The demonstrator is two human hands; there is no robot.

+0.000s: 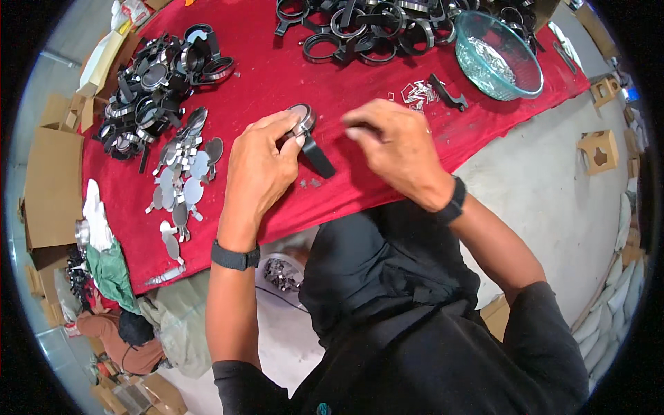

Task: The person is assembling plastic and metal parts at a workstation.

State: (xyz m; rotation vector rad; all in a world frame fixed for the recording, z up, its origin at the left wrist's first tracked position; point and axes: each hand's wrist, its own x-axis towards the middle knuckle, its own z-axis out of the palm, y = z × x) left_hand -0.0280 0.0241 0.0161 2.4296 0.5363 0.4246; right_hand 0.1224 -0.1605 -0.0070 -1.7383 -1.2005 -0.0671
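My left hand (266, 155) is closed around a small round part with a metal rim and a flat black handle (319, 158); the handle points down toward the table's near edge. Just to its right, my right hand (398, 149) hovers above the red cloth. Its thumb and index finger are curled together, slightly blurred, and whatever they may pinch cannot be made out. Beyond that hand lie a loose pile of small wire clips (418, 95) and a single black handle piece (448, 93). Left of my left hand, flat metal discs with tabs (181, 181) are spread in a column.
Black ring parts with handles form a heap (153, 86) at the left and another (377, 31) at the back. A clear bowl (498, 59) with shiny small pieces stands at the back right. Under the table is a white bucket (282, 273) of metal parts. Another person (119, 337) is at lower left.
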